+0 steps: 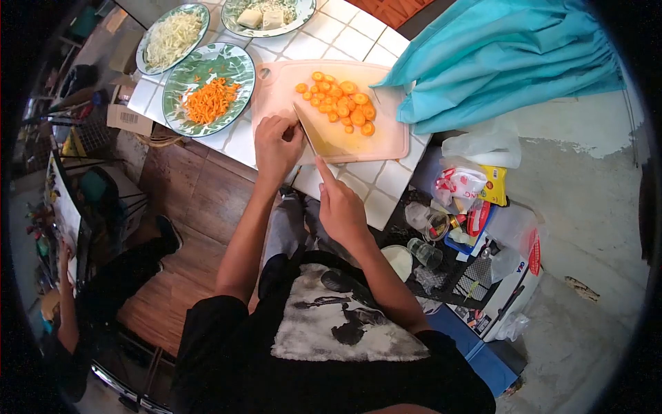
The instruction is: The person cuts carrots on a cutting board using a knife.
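Note:
My right hand grips a knife at the near edge of a pink cutting board, index finger stretched along it. The blade points away from me, its tip near the board's left half. Just left of the blade, my left hand is closed with fingertips curled together; whatever they pinch is hidden. Sliced carrot rounds lie in a loose pile on the board, right of the blade.
Left of the board stands a green-patterned plate of shredded carrot. Behind it are a plate of pale shreds and a bowl with pale blocks. A turquoise cloth hangs at right. Another person is at far left.

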A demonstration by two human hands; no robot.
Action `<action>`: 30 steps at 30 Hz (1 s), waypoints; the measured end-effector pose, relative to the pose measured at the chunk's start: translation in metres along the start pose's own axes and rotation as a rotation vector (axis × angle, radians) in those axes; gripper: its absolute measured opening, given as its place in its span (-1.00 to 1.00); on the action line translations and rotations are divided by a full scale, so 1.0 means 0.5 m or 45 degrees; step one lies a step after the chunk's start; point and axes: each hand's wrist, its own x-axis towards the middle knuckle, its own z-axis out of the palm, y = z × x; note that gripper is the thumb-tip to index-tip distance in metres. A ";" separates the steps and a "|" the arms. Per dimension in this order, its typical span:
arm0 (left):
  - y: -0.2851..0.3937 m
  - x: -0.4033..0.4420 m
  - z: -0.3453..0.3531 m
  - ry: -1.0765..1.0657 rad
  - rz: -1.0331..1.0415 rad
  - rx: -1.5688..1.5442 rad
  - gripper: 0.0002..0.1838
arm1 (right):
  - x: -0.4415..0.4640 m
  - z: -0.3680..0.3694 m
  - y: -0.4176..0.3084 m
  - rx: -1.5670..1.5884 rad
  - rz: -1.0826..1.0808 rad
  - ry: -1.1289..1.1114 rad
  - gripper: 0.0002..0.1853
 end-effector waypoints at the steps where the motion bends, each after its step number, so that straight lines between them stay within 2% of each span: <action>1: -0.003 -0.001 -0.001 -0.031 -0.030 0.020 -0.93 | 0.004 0.001 0.001 0.015 -0.022 0.016 -0.33; 13: 0.011 -0.003 0.006 0.044 -0.108 -0.033 -0.92 | -0.098 -0.012 0.028 0.228 0.104 0.016 -0.40; 30: 0.008 -0.005 0.014 0.034 -0.048 -0.041 -0.94 | -0.005 -0.024 0.028 0.081 0.031 -0.032 -0.37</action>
